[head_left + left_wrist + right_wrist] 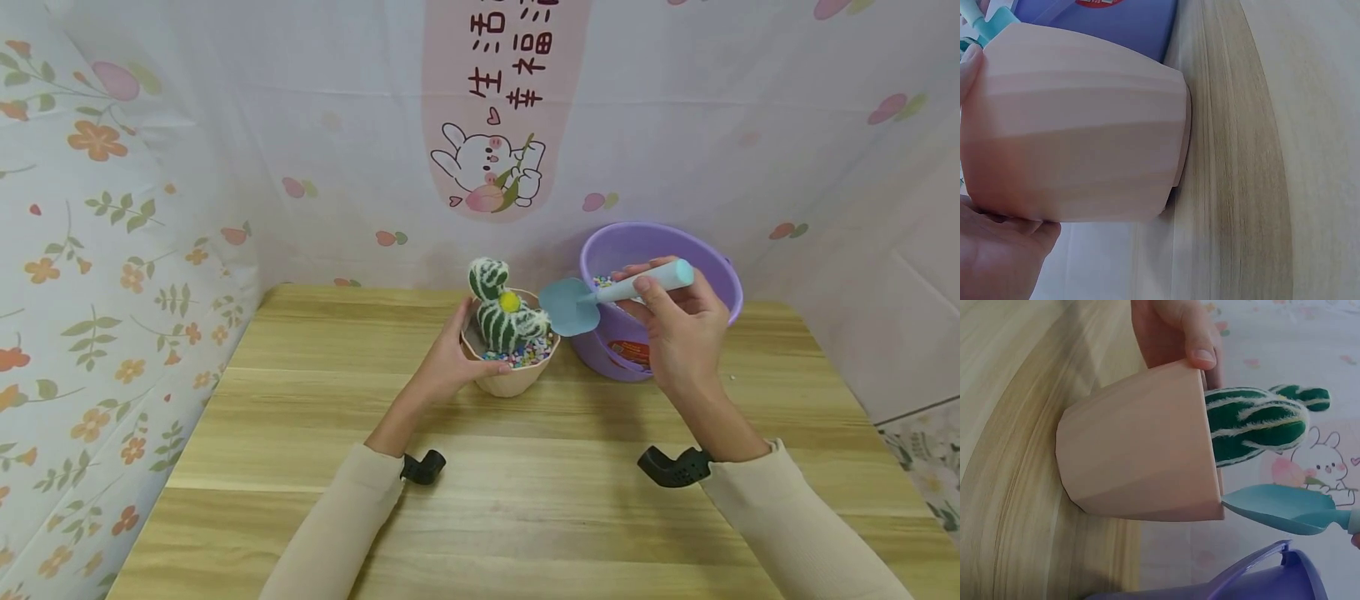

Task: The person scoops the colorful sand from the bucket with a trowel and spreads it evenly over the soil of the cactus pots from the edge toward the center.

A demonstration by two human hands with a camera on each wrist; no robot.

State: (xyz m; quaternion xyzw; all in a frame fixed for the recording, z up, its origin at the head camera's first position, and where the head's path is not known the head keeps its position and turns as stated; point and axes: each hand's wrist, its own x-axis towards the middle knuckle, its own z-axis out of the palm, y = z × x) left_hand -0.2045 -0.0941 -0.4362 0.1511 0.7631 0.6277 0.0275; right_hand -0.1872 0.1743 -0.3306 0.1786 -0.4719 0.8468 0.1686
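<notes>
Gripping the blue scoop (600, 298) in my right hand (678, 333), blade over the cactus pot (512, 367); my left hand (448, 360) clasps its nine-o'clock side, purple bucket (660, 250) at three o'clock.

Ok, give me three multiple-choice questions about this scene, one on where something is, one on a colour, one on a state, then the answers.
1. Where does the bucket stand relative to the pot?
A. To the pot's right, toward the wall
B. In front of the pot, near the table edge
C. On the pot's left

2. What colour is the scoop?
A. Red
B. Light blue
C. Black

3. What is the left hand doing?
A. Lying flat on the table
B. Gripping the scoop
C. Holding the side of the pot

Answers
1. A: the purple bucket sits right of the pot in the head view.
2. B: blade and handle are pale blue; the right hand grips the handle.
3. C: its thumb and fingers wrap the pot holding the cactus.
</notes>
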